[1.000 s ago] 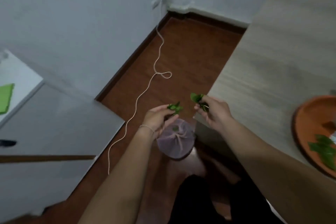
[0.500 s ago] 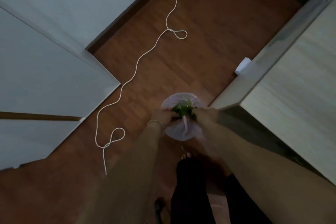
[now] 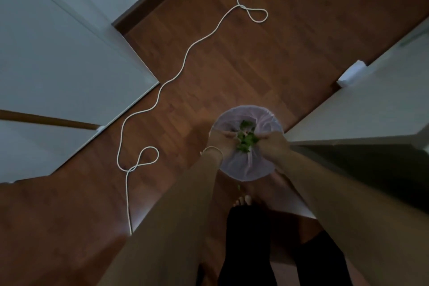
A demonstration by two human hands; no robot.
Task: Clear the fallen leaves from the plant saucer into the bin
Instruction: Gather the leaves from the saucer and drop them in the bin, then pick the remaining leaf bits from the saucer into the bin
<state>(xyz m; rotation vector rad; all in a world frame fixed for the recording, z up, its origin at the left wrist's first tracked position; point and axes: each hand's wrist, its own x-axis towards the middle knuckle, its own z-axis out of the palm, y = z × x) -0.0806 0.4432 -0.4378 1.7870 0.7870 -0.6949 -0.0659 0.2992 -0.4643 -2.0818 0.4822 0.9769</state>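
Observation:
A small round bin lined with a pale plastic bag stands on the wooden floor beside the counter. My left hand and my right hand meet right over its opening. Their fingertips pinch a bunch of green leaves between them. A few more green leaves show just beyond, lower inside the bag. A tiny green scrap lies on the floor at the bin's near side. The plant saucer is out of view.
A white cord snakes across the floor to the left of the bin, with two loops. The pale counter top runs along the right, and grey cabinet panels stand at the left. My bare feet and dark trouser legs are just behind the bin.
My head has tipped down, so the saucer and counter top left the view. Both hands dropped from apart above the bin to together right over its opening, with the leaves.

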